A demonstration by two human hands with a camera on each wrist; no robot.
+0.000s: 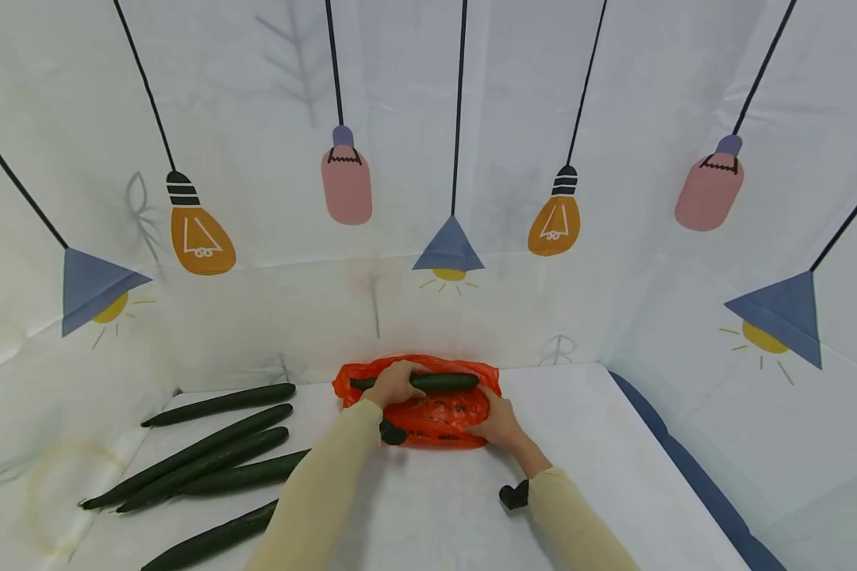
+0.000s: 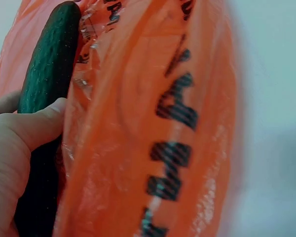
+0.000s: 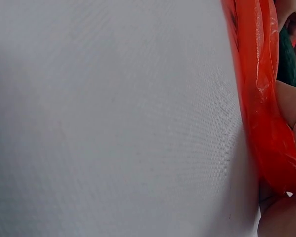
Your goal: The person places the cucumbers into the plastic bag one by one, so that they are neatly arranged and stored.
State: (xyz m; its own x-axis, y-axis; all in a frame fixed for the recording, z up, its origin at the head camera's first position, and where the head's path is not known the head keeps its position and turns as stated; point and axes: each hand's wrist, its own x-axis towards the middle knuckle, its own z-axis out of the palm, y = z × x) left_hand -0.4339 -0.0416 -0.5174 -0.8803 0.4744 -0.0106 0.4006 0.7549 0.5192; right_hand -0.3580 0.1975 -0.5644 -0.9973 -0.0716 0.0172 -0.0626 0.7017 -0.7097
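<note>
A dark green cucumber (image 1: 448, 381) lies crosswise over the opened red plastic bag (image 1: 428, 416) at the table's far edge. My left hand (image 1: 394, 384) grips it around the middle; in the left wrist view the thumb and fingers wrap the cucumber (image 2: 52, 54) beside the bag's printed side (image 2: 138, 123). At the bag's right end, my right hand (image 1: 500, 419) holds the bag's edge near the cucumber's tip. The right wrist view has the bag (image 3: 261, 98) pinched between thumb and fingers, partly cut off by the frame.
Several long cucumbers lie on the white table's left side, among them a far one (image 1: 221, 404) and a near one (image 1: 214, 539). A white cloth wall (image 1: 414, 317) printed with lamps stands behind the table (image 1: 586, 444). Something blue (image 1: 685, 468) runs along the right edge.
</note>
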